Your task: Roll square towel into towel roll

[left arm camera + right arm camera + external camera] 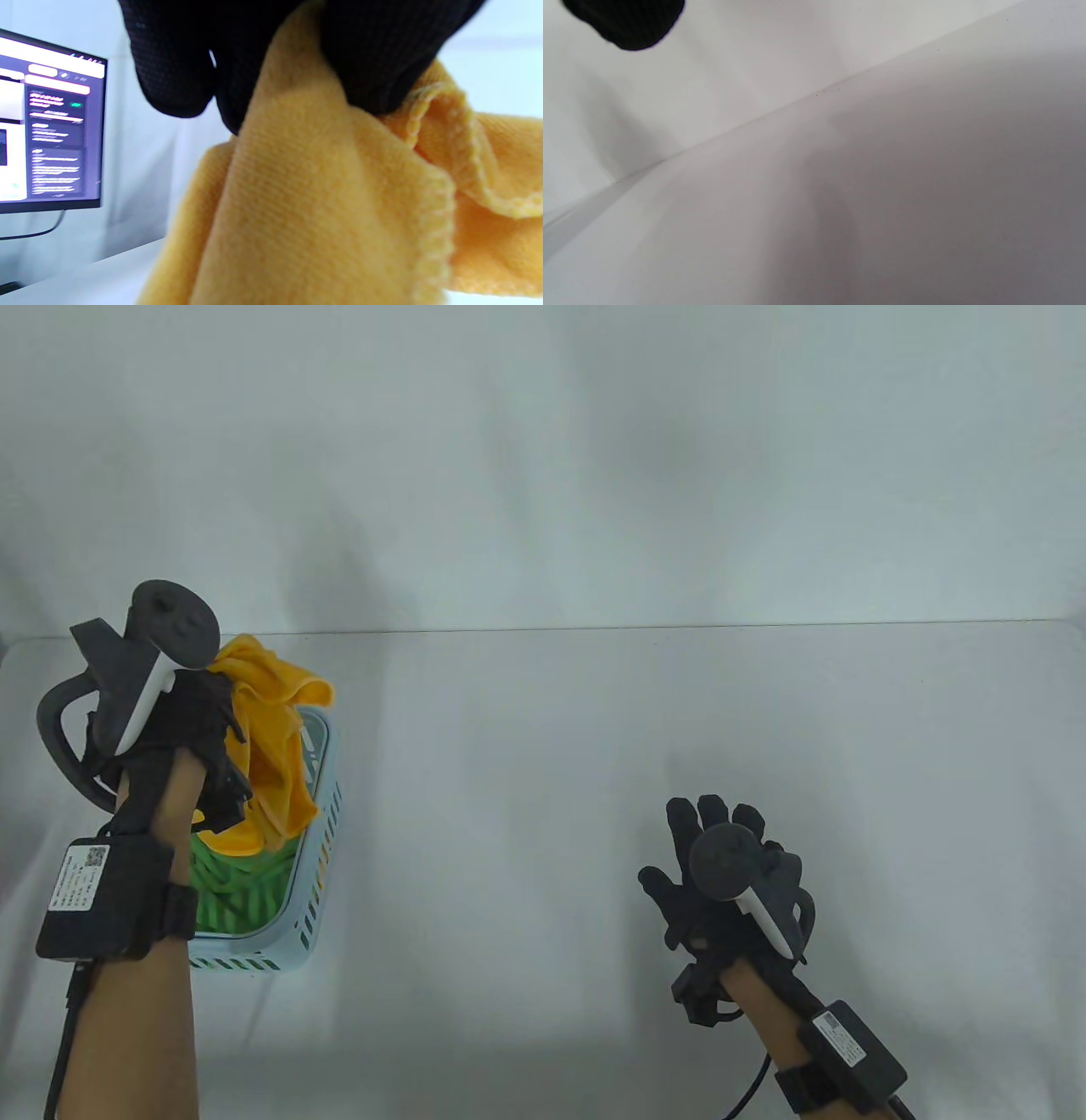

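**Your left hand lifts the orange towel above the basket**

Your left hand (pixel 199 729) is raised over the pale blue basket (pixel 318 848) at the table's (pixel 594 746) left side, forearm upright, fingers curled down and gripping a bunch of the orange towel (pixel 271 729). In the left wrist view the gloved fingers (pixel 373 55) pinch the cloth from above. Your right hand (pixel 721 882) lies well apart, low on the table's right side, palm down, fingers spread and relaxed, holding nothing.

The towel hangs crumpled from your grip, folds drooping toward the basket, its lower end inside the rim. Up close, it shows a ribbed weave and a stitched hem (pixel 437 220) curling along one edge. Green cloth (pixel 237 886) lies in the basket beneath it.

Your left forearm and the tracker (pixel 161 645) cover the basket's left side and part of the towel, so its full shape cannot be made out. A monitor (pixel 46 127) stands at the left in the left wrist view, its text too blurred to read. The right wrist view shows only one fingertip (pixel 628 21) at the top corner above the table.
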Available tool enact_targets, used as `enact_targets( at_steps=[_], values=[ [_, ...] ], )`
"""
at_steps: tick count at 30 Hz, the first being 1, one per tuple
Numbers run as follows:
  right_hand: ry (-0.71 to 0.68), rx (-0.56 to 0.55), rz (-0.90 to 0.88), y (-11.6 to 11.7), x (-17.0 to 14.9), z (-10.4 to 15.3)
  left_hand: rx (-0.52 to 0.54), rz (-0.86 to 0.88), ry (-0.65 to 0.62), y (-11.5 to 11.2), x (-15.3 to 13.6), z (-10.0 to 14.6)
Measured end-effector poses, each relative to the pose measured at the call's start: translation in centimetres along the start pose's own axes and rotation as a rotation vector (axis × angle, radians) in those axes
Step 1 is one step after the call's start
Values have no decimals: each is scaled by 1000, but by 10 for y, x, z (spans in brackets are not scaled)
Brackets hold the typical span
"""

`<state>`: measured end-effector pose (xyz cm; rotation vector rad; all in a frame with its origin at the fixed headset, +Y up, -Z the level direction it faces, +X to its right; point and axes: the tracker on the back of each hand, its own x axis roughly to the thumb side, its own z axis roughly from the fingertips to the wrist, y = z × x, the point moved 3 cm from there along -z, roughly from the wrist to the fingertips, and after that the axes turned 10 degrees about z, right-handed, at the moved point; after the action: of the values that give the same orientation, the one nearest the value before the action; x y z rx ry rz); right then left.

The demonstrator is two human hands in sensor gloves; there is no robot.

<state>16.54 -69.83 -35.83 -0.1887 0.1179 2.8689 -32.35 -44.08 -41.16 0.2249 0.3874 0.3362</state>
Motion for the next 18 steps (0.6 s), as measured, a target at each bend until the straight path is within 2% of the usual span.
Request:
enact_targets(
  at_steps=[5, 9, 12, 18],
  values=[
    [2, 1, 9, 0, 0, 1, 49, 139, -97, 30, 22, 15],
    [8, 3, -2, 0, -1, 0, 33, 300, -177, 37, 36, 27],
    [12, 9, -5, 0, -2, 0, -26, 410, -237, 24, 45, 39],
    [18, 4, 2, 0, -3, 0, -135, 512, -341, -31, 63, 71]
  ],
)
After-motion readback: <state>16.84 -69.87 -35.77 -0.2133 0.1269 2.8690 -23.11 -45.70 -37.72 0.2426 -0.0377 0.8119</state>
